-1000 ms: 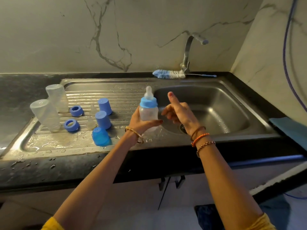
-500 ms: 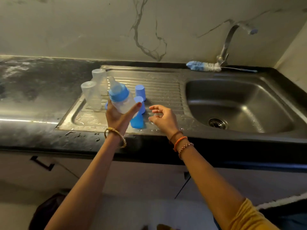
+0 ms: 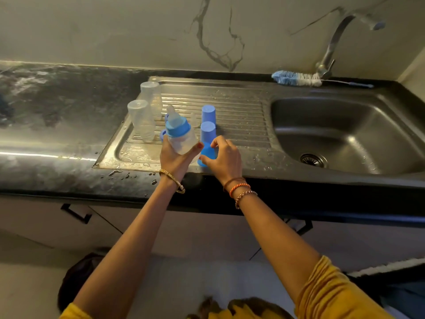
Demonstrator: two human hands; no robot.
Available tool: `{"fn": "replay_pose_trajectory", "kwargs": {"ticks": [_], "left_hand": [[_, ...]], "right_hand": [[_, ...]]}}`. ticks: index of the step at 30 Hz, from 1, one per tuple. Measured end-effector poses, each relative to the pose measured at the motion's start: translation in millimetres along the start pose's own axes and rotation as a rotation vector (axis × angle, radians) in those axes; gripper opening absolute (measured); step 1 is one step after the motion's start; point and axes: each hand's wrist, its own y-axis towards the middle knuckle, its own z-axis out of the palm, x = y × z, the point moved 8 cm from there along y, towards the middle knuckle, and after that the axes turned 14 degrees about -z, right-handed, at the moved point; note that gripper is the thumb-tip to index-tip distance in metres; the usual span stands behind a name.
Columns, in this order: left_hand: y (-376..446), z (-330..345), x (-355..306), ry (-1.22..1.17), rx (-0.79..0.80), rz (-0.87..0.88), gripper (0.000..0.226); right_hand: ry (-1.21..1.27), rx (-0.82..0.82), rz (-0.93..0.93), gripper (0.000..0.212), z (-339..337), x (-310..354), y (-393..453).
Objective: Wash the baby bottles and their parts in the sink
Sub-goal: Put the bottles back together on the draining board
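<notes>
Left hand (image 3: 176, 161) gripped the assembled bottle (image 3: 181, 137) by its body over the drainboard (image 3: 239, 116); right hand (image 3: 224, 157) pinched the blue cap (image 3: 206, 155) at bottle's 3 o'clock — light, wet, likely slippery.

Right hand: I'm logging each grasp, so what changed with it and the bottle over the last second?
The right hand left the basin and came down onto the nearest blue cap, fingers now closing around it. The left hand carried the assembled bottle leftward over the drainboard, still gripping it. Brush unmoved.
</notes>
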Motion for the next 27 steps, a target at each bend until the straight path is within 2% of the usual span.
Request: {"fn": "replay_pose_trajectory", "kwargs": {"ticks": [9,14,18,22,24,27], "left_hand": [[-9.1,19.7,0.5,-0.034,-0.022,-0.015,0.055],[-21.7,55.5,-11.1,-0.049,0.048,0.027,0.081],[-28.4,103.4,-14.9,0.02,0.109,0.039,0.062],[-29.6,161.6,-16.7,0.092,0.195,-0.032,0.064],[-27.4,176.2,-16.2,0.068,0.232,-0.088,0.061],[-22.9,204.3,-25.0,0.076,0.257,-0.088,0.057]], "right_hand": [[-0.011,0.017,0.048,0.048,-20.8,-17.7,1.3],[-0.06,-0.013,0.123,0.043,-61.3,-68.4,-4.8],[-0.034,-0.069,0.209,0.04,-105.3,-115.8,-12.7],[-0.023,-0.132,0.272,0.035,-166.1,-157.8,0.7],[0.098,-0.179,0.269,0.032,-192.9,-163.6,16.6],[0.508,-0.287,0.231,0.012,-235.7,-174.3,31.9]]}}
